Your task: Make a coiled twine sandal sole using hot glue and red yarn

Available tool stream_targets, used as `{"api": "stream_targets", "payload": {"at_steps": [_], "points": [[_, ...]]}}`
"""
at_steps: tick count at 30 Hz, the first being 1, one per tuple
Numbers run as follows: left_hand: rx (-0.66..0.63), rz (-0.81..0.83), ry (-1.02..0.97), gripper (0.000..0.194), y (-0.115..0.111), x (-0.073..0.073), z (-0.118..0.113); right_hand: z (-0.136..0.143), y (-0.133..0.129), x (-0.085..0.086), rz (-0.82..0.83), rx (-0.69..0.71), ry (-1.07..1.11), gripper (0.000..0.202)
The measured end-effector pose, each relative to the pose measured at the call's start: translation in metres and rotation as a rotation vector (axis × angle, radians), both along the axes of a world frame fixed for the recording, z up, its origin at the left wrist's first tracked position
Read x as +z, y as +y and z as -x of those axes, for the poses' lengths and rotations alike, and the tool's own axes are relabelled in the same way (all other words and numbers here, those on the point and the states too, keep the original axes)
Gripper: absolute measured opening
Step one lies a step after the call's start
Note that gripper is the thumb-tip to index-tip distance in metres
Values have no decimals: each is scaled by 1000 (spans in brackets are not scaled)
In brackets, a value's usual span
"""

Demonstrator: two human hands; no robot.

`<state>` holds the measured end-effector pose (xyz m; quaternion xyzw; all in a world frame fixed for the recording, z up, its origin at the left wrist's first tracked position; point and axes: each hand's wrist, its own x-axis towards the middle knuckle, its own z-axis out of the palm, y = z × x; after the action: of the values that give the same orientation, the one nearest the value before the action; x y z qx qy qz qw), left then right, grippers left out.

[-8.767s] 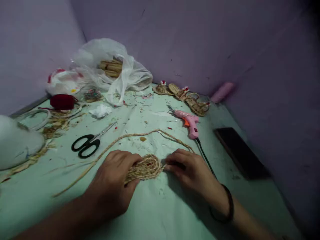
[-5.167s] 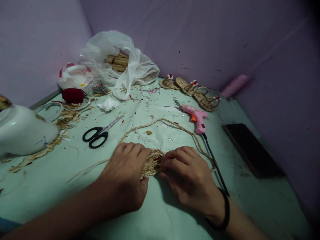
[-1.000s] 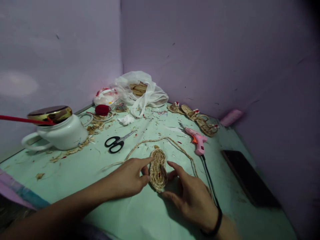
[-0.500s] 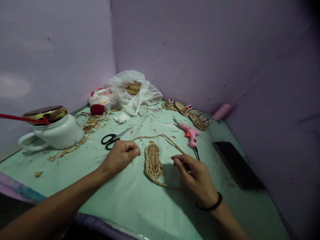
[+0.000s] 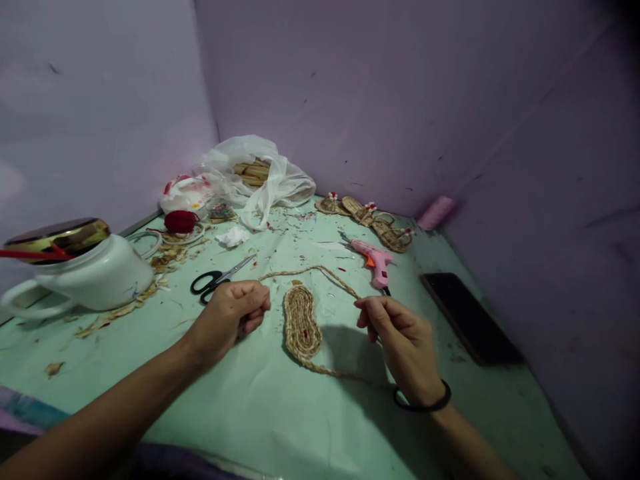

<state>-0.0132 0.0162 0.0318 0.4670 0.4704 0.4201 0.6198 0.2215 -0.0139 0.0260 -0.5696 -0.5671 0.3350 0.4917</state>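
Observation:
A braided straw cord (image 5: pixel 310 269) arches between my hands, beyond a coiled straw sole (image 5: pixel 301 323) that lies flat on the green table cover (image 5: pixel 280 420). My left hand (image 5: pixel 237 313) is closed on the cord's left part, just in front of black-handled scissors (image 5: pixel 220 277). On the right, my right hand (image 5: pixel 395 333), with a black band at the wrist, pinches the cord between thumb and fingers. From the sole's near end a braid runs right, passing under my right hand.
A pink glue gun (image 5: pixel 375 260) and small straw sandals (image 5: pixel 367 212) lie at the back right, a dark phone (image 5: pixel 470 317) at the right. At left stand a white pot (image 5: pixel 100 273), red yarn (image 5: pixel 181 221) and a plastic bag (image 5: pixel 290 180).
My right hand has closed on the cord and moved slightly right. The fingers of my left hand have turned. The whole view has shifted a little, with the table's things appearing further left.

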Motion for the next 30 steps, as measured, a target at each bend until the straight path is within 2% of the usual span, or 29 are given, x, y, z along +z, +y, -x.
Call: {"api": "stream_targets", "payload": {"at_steps": [3, 6, 9, 12, 15, 18, 21, 24, 27, 30], "points": [[-52, -19, 10, 21, 1, 0, 1, -2, 2, -1, 23, -3, 58, 30], [-92, -36, 46, 23, -3, 1, 0, 1, 1, 3, 63, 54, 116, 23], [-267, -32, 131, 27, -14, 4, -7, 10, -8, 10, 176, 310, 162, 14], [-441, -85, 300, 24, -28, 3, -16, 22, -21, 13, 328, 604, 238, 14], [-483, -314, 449, 25, -38, -4, -21, 30, -30, 8, 520, 691, 340, 20], [-430, -609, 512, 25, -41, -13, -21, 33, -31, 3, 741, 617, 387, 29], [-339, -865, 489, 27, -41, -18, -20, 33, -28, 2, 849, 574, 429, 35], [-297, -946, 498, 35, -42, -17, -20, 34, -28, 5, 816, 583, 446, 36], [-278, -895, 548, 45, -42, -16, -20, 35, -31, 7, 650, 592, 369, 32], [-269, -862, 552, 47, -42, -17, -21, 36, -35, 6, 492, 657, 283, 30]]}}
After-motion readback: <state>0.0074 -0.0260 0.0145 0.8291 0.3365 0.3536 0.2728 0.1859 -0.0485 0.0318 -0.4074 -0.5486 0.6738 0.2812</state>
